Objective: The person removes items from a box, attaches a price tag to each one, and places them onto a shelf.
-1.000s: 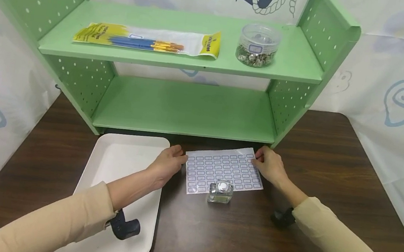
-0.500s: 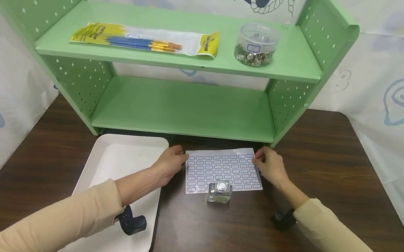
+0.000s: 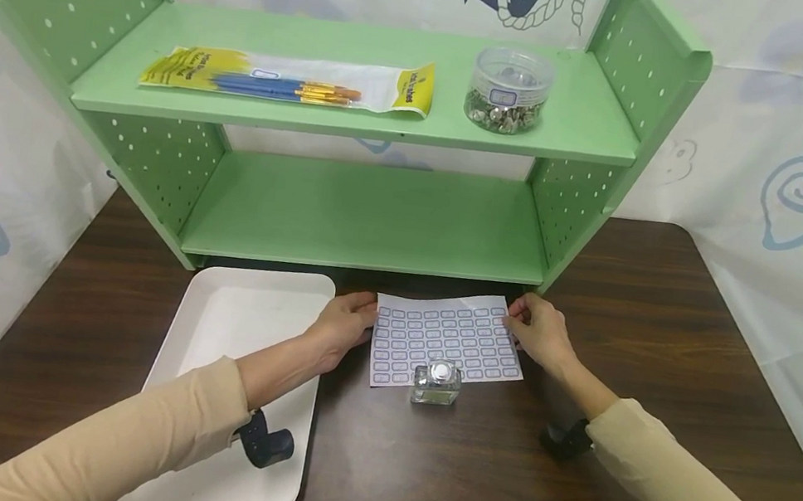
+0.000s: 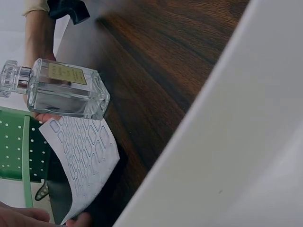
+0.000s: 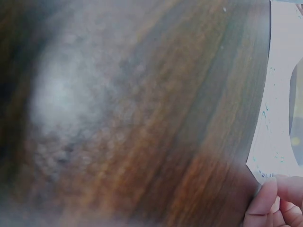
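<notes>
A white sheet of stickers (image 3: pixel 421 338), printed with rows of small blue-bordered labels, is held between both hands below the shelf. My left hand (image 3: pixel 345 323) pinches its left edge; in the left wrist view my left fingers (image 4: pixel 28 215) appear at the lower corner beside the curved paper. At the right edge, my right hand (image 3: pixel 538 326) grips the sheet between thumb and fingers, also visible in the right wrist view (image 5: pixel 274 203). A clear glass perfume bottle (image 3: pixel 437 383) with a yellowish label (image 4: pixel 67 73) stands upright in front, overlapping the sheet's near edge in the head view.
A white tray (image 3: pixel 300 430) lies under the left forearm. Behind the sheet stands a green two-tier shelf (image 3: pixel 368 217). Its upper tier bears a packet of paintbrushes (image 3: pixel 287 79) and a clear round jar of small metallic pieces (image 3: pixel 509 92). The dark wooden table (image 3: pixel 432 488) extends towards me.
The left hand and the sheet's left edge have shifted slightly to the right. The left forearm has moved a little right as well. The right hand and bottle stay nearly still.
</notes>
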`<state>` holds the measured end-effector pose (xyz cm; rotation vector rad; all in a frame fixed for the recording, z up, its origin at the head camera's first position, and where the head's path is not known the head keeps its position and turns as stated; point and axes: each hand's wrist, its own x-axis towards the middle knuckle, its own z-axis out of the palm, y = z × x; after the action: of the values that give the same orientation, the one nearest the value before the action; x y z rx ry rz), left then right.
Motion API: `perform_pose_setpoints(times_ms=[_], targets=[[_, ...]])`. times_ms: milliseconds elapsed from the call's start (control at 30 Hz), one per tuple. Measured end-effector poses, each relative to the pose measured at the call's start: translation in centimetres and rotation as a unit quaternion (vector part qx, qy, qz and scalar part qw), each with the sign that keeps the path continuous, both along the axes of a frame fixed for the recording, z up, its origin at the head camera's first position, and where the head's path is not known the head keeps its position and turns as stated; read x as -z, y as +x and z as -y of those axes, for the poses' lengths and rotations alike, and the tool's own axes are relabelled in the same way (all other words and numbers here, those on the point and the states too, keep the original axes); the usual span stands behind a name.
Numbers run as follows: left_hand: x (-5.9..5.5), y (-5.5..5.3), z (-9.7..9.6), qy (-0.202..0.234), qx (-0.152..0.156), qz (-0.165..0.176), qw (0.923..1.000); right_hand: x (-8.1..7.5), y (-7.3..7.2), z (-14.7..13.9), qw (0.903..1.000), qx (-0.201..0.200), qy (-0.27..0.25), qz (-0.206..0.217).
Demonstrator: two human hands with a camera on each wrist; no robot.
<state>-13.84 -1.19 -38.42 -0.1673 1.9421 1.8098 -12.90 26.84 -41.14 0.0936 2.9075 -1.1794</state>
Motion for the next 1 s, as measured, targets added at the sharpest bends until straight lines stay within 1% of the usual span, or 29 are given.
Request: perform_pose_setpoints(times_ms=[167,333,600,1000], targets=[[0.4,0.1,-0.1,0.0,-0.002,0.003,1.0,0.0,0.1,-0.1,0.9998,0.001,-0.02,0.002],[0.7,0.1,-0.3,-0.005,-0.01,-0.001,0.9999,-0.1,0.2,0.0,0.9993,0.005,-0.036,0.006],[1.3,0.1,-0.4,-0.006,-0.019,-0.01,0.9997,0.0,0.3,-0.2,0.9992,0.004,-0.039,0.01],[1.4,0.2,-0.4,-0.003,-0.022,-0.015,0.9996,-0.1,0.5,-0.5,0.9969,0.0,-0.078,0.014]])
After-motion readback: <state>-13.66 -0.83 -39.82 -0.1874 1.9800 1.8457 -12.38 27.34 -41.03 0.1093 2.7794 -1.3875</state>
